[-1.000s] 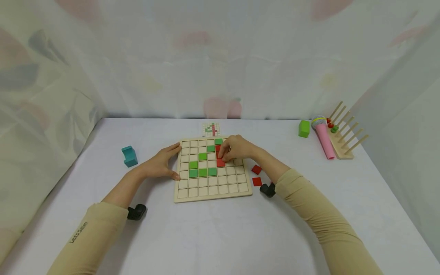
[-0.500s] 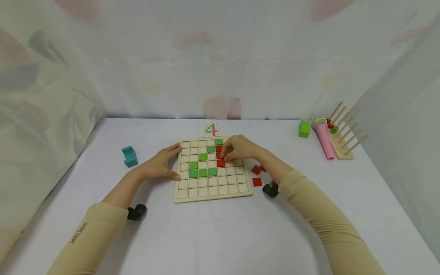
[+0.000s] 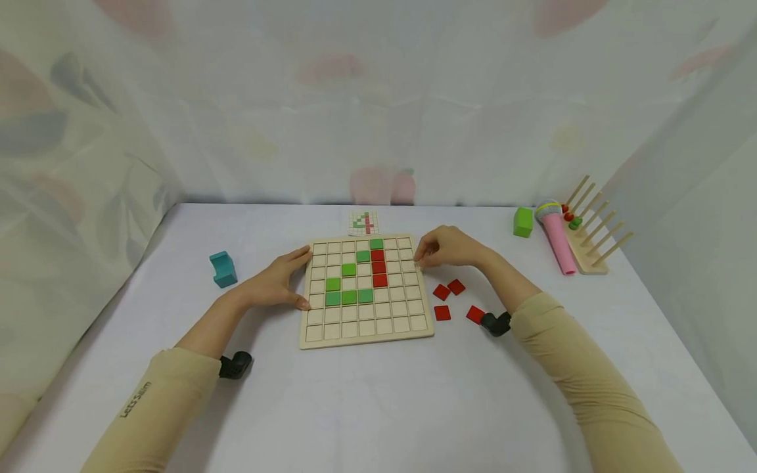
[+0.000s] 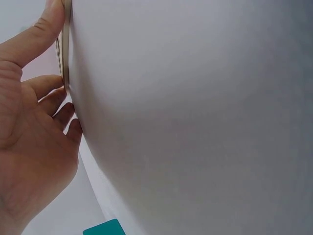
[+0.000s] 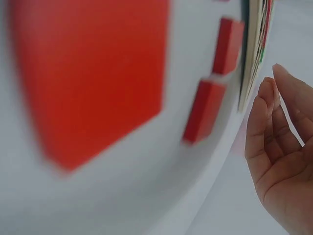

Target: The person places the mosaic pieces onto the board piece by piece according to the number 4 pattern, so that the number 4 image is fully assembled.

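The wooden board (image 3: 365,292) lay flat on the white table (image 3: 378,394). The left hand (image 3: 275,282) rested against the board's left edge, fingers straight and spread, holding it steady. The right hand (image 3: 446,249) hung at the board's right edge with loosely curled fingers and held nothing. On the board sat green tiles (image 3: 349,297) and a short column of three red tiles (image 3: 379,268). Four loose red tiles (image 3: 456,286) lay just right of the board (none touching it). This looked like the gap between placing tiles. The next move would likely call for pinching one loose tile and setting it in a free square.
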